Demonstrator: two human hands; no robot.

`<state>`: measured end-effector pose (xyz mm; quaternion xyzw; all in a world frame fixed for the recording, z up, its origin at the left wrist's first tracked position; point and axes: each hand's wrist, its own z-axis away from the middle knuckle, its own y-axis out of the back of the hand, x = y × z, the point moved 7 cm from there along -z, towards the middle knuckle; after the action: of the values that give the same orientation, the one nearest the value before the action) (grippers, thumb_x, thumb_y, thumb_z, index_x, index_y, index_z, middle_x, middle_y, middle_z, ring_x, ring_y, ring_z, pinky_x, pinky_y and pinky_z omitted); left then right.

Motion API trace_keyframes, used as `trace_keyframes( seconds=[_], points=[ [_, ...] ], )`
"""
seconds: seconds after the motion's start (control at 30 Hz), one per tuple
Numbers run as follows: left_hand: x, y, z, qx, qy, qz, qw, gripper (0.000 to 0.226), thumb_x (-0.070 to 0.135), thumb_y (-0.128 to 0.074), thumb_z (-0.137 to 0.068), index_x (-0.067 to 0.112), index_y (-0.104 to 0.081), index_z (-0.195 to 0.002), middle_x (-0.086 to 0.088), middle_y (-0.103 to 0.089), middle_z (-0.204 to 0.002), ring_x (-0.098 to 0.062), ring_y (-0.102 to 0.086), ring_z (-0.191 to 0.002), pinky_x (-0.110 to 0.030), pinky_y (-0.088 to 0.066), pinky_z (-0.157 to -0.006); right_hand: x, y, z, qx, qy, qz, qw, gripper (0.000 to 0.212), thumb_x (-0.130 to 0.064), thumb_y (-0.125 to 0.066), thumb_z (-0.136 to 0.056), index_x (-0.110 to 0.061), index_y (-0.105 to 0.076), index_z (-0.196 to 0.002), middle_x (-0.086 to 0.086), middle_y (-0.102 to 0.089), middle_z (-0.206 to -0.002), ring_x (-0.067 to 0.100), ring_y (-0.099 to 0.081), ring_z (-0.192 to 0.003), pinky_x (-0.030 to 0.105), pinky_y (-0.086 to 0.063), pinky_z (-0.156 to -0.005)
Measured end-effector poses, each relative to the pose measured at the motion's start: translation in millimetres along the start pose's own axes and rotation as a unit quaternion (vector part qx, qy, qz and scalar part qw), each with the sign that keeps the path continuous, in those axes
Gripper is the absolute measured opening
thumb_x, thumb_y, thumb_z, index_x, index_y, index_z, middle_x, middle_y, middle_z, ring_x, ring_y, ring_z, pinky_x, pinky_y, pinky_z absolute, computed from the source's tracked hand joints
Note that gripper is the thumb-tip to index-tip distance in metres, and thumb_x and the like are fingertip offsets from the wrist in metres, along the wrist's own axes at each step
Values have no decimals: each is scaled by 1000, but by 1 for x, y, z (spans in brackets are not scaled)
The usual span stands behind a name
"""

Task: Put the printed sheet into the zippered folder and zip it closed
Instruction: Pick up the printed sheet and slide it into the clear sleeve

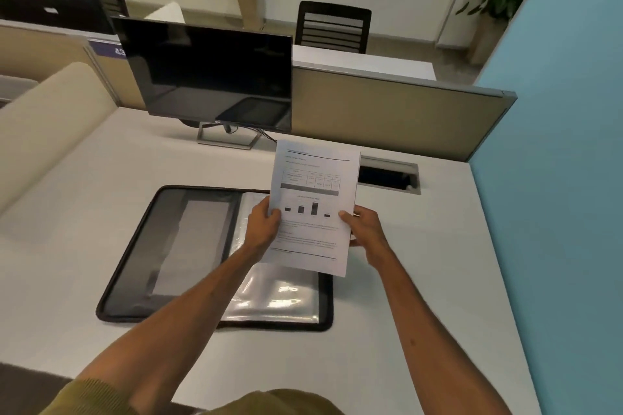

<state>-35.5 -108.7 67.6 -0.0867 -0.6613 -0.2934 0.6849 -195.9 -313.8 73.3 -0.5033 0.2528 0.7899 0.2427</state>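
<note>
The printed sheet (313,185), white with a table and a small bar chart, is held upright above the desk. My left hand (264,224) pinches its left edge and my right hand (365,229) pinches its right edge. Below it the zippered folder (175,246) lies spread open flat, its black zip border all round. A grey inner pocket shows on the folder's left half. Shiny clear plastic sleeves (279,300) cover its right half. The sheet hides the upper right part of the folder.
A dark monitor (209,74) on a metal stand sits at the back of the white desk (404,280). A cable hatch (387,175) is recessed to the right of the sheet. Beige partitions bound the desk behind and left; a blue wall panel stands at right.
</note>
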Motion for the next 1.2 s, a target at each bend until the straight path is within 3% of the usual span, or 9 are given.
trace_keyframes(
  seconds=[0.33,0.47,0.57,0.63,0.7,0.8,0.93,1.03,1.2],
  points=[
    [-51,95,-21,33,57,11,998,27,15,-52,-102,14,-67,-124,-1,-78,-115,-21,-79,-96,-43,-67,-83,-28,-101,-35,-62,-7,37,997,19,-23,-67,-103,-15,-70,-120,3,-78,-109,17,-77,-93,31,-61,-59],
    [-61,112,-32,30,89,64,993,21,12,-56,-103,13,-69,-119,-3,-80,-112,-23,-80,-91,-37,-67,-76,-28,-121,-54,-51,-4,63,997,22,-22,-66,-103,-14,-73,-122,4,-79,-110,17,-78,-92,35,-63,-62],
    [-61,121,-46,38,115,129,984,25,24,-55,-109,8,-71,-119,-4,-82,-107,-23,-81,-91,-25,-63,-68,-37,-123,-69,-35,29,70,997,21,-22,-67,-103,-12,-74,-120,6,-80,-108,17,-78,-90,34,-65,-67],
    [-66,125,-57,45,121,128,983,32,33,-50,-111,9,-73,-114,-5,-81,-104,-22,-80,-91,-28,-63,-70,-43,-118,-79,-9,54,65,996,19,-24,-69,-102,-13,-75,-116,5,-80,-107,16,-78,-90,37,-66,-75],
    [-74,128,-70,58,107,50,991,31,33,-47,-112,13,-72,-111,-3,-80,-102,-21,-79,-90,-35,-65,-77,-52,-109,-87,24,84,54,995,18,-26,-69,-102,-15,-75,-114,1,-80,-106,15,-78,-91,38,-66,-80],
    [-83,122,-95,36,64,-193,979,20,23,-53,-104,20,-69,-115,2,-76,-112,-20,-72,-99,-44,-62,-89,-69,-88,-95,88,117,26,989,19,-25,-67,-103,-11,-75,-113,0,-79,-102,14,-78,-89,29,-64,-73],
    [-86,77,-115,-96,-7,-372,923,49,18,-59,-96,16,-53,-144,-8,-58,-148,-36,-44,-143,-59,-45,-115,-83,-63,-106,157,133,-22,978,13,-26,-66,-104,-17,-73,-98,-2,-77,-96,8,-76,-83,24,-62,-68],
    [-84,52,-119,-139,-53,-442,885,70,25,-60,-100,16,-32,-163,-6,-35,-169,-34,-21,-160,-58,-25,-126,-87,-56,-113,177,145,-33,973,15,-26,-67,-104,-12,-73,-101,-2,-76,-97,4,-75,-80,20,-60,-67],
    [-94,35,-118,-148,-78,-475,864,72,33,-61,-103,21,-29,-165,-4,-25,-175,-31,-19,-161,-58,-26,-127,-80,-48,-122,195,135,-46,970,19,-28,-65,-104,-11,-73,-107,-1,-77,-103,6,-76,-85,22,-62,-69]
  ],
)
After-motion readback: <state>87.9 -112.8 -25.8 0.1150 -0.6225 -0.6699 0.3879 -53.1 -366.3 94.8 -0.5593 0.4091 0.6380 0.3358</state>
